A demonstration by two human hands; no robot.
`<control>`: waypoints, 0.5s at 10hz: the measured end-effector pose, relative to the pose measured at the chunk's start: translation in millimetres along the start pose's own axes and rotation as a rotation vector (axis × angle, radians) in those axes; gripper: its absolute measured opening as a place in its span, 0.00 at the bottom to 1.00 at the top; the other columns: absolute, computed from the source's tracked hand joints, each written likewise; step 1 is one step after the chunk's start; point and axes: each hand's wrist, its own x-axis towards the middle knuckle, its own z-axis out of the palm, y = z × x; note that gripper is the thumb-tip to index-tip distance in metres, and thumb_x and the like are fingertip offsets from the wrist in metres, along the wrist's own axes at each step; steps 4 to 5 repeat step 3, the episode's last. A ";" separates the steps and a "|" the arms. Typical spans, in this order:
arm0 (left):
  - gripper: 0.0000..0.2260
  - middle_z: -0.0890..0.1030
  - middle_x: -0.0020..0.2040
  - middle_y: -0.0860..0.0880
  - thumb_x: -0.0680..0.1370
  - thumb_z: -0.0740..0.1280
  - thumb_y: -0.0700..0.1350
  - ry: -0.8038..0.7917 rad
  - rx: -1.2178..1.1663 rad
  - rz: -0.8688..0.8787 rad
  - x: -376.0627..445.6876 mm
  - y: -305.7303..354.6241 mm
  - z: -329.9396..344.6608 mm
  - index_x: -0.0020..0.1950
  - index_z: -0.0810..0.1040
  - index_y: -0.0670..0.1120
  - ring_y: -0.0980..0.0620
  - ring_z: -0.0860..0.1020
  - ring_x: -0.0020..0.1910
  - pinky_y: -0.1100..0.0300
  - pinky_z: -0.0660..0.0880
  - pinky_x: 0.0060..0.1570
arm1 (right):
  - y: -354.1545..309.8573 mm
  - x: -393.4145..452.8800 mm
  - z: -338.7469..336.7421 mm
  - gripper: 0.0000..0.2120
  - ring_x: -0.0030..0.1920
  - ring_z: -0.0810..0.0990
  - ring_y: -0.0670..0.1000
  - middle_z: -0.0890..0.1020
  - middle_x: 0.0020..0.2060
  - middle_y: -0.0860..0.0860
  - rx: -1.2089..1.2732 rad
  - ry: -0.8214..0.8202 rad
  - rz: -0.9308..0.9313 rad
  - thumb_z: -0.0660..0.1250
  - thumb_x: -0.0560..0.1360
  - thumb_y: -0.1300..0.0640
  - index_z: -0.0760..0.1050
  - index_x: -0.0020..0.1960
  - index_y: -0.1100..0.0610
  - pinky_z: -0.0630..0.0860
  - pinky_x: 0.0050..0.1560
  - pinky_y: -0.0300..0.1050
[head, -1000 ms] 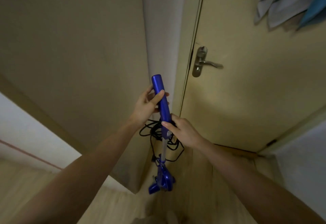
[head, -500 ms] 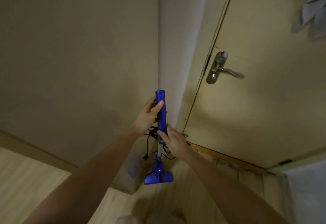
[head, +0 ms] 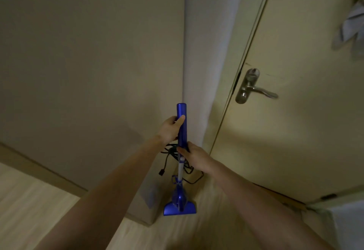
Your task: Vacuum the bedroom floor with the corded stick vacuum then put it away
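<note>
Writing or brand marks cannot be read anywhere on the blue stick vacuum (head: 181, 131); its surface looks plain in the dim light. One vacuum stands upright at the outer corner of the wall (head: 88, 62), its floor head (head: 179, 209) resting on the pale wood floor (head: 29, 200) just beside the wall's foot. Two hands hold it: the left hand (head: 171, 129) wraps the upper blue handle with the thumb laid along it, and the right hand (head: 194, 157) grips lower down, fingers curled round the shaft together with the bunched black cord (head: 169, 151). One plug (head: 162, 172) dangles from a loose loop. To the right is one closed door (head: 295, 131) with one metal lever handle (head: 254, 88). Grey cloth (head: 352, 25) hangs at the door's upper right.
</note>
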 end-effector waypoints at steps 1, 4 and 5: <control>0.18 0.75 0.58 0.43 0.83 0.57 0.51 -0.025 -0.037 -0.027 -9.9 -2.9 -1.4 0.67 0.69 0.40 0.46 0.75 0.56 0.52 0.76 0.55 | 0.9 -14.0 -6.0 0.13 0.38 0.74 0.39 0.78 0.45 0.46 -0.007 -0.030 -0.032 0.54 0.82 0.45 0.68 0.61 0.52 0.68 0.35 0.34; 0.15 0.77 0.55 0.43 0.82 0.61 0.46 0.107 0.153 0.022 -28.1 -30.3 -14.4 0.66 0.72 0.39 0.50 0.78 0.49 0.58 0.79 0.49 | -20.4 -56.3 -43.9 0.15 0.59 0.76 0.46 0.77 0.58 0.48 0.069 0.141 -0.157 0.56 0.82 0.45 0.70 0.63 0.50 0.72 0.54 0.38; 0.15 0.77 0.55 0.43 0.82 0.61 0.46 0.107 0.153 0.022 -28.1 -30.3 -14.4 0.66 0.72 0.39 0.50 0.78 0.49 0.58 0.79 0.49 | -20.4 -56.3 -43.9 0.15 0.59 0.76 0.46 0.77 0.58 0.48 0.069 0.141 -0.157 0.56 0.82 0.45 0.70 0.63 0.50 0.72 0.54 0.38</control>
